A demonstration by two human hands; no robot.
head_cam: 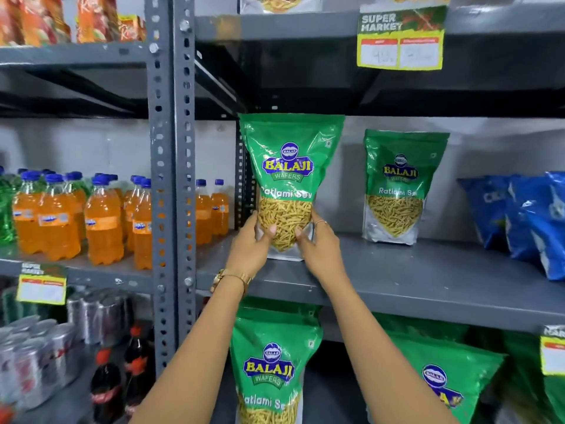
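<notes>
Sev pouch [290,166] upright on shelf [428,280], left hand [249,244], right hand [321,246] gripping base.

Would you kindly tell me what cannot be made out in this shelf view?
Head view:
- Prices on yellow-green paper shelf tag: blurred.
- Lower corners of green foil Balaji pouch: covered by left hand and right hand.
- Blue plastic bags: cut by right edge, print blurred.
- Lower green foil pouch: cut by bottom edge.
</notes>
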